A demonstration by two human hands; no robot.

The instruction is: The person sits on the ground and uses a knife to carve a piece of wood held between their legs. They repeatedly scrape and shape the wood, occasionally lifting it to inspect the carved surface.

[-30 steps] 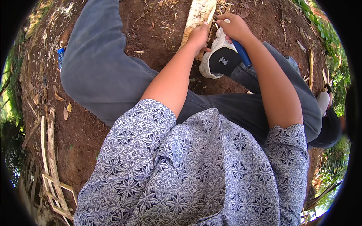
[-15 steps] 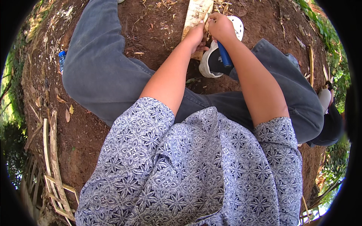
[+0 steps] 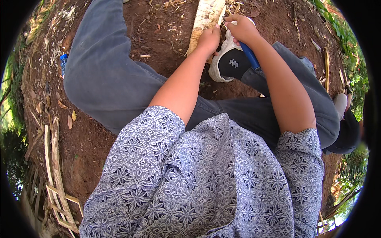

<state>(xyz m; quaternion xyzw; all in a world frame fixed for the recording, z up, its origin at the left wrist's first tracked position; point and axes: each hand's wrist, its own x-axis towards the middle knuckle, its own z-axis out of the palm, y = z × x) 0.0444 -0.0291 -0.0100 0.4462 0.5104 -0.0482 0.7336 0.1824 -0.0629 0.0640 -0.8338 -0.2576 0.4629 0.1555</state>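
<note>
Near the top centre, my left hand (image 3: 208, 41) is closed round a thin pale wooden strip (image 3: 222, 16), whose far end points up past my fingers. Just to its right, my right hand (image 3: 243, 30) grips a knife by its long blue handle (image 3: 250, 56); the handle runs back along the inside of my forearm. The knife's blade is mostly hidden by my fingers, close to the strip. Beneath my left hand lies a flat wooden board (image 3: 203, 24) on the ground. My white clog (image 3: 216, 68) is beside the board, under my hands.
Brown soil (image 3: 158, 39) is scattered with shavings and dry leaves. A blue-capped bottle (image 3: 63, 63) stands beyond my bent left knee (image 3: 89, 81). At lower left lies a frame of wooden sticks (image 3: 57, 174). Another person's dark-clothed limb (image 3: 347, 131) shows at the far right.
My right hand has moved right and back toward me, drawing the blue handle with it and away from my left hand. The left hand has shifted only slightly, still holding the strip.
</note>
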